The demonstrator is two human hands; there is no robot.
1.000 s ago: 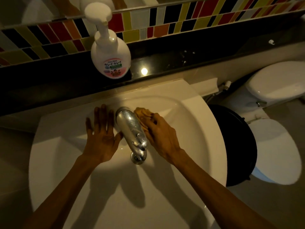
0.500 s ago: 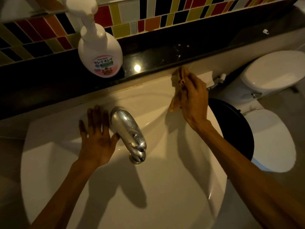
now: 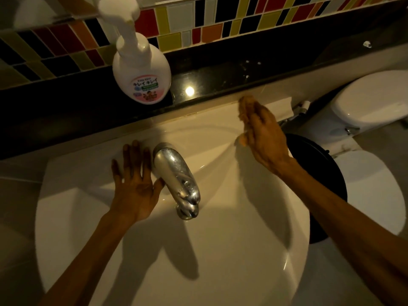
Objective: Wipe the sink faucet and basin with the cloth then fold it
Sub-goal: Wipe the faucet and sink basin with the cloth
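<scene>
A chrome faucet (image 3: 176, 180) juts over the white basin (image 3: 220, 250) in the middle of the head view. My left hand (image 3: 134, 186) lies flat on the sink deck just left of the faucet, fingers spread, thumb touching the spout's side. My right hand (image 3: 265, 138) presses a small tan cloth (image 3: 245, 107) against the sink's back right rim. Most of the cloth is hidden under the fingers; only its top and a corner at the lower left show.
A white pump soap bottle (image 3: 142, 71) stands on the dark ledge (image 3: 220, 74) behind the sink, under coloured wall tiles. To the right are a black round bin (image 3: 318, 184) and a white toilet (image 3: 371, 111) with its lid down.
My right hand carried the cloth from the faucet's right side up to the sink's back right rim, then settled flatter on it. The left hand stayed beside the faucet.
</scene>
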